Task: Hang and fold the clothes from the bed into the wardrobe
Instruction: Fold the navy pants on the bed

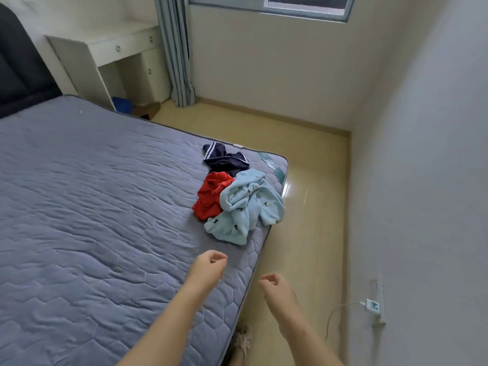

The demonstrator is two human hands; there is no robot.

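Observation:
Three crumpled garments lie in a heap near the bed's far right corner: a light blue fleece piece with small dark prints (245, 210), a red garment (211, 198) partly under it, and a navy garment with white stripes (225, 159) behind. The bed (92, 207) has a grey-blue quilted cover. My left hand (208, 266) hovers over the bed's right edge, short of the heap, fingers loosely curled and holding nothing. My right hand (274, 287) hangs over the floor beside the bed, also loosely curled and empty. No wardrobe is in view.
A strip of tan floor (311, 207) runs between the bed and the right wall. A white desk (113, 56) and a grey curtain (177, 48) stand at the back. A white charger (371, 305) with its cable is plugged into the right wall. A foot in a slipper (241, 339) shows below.

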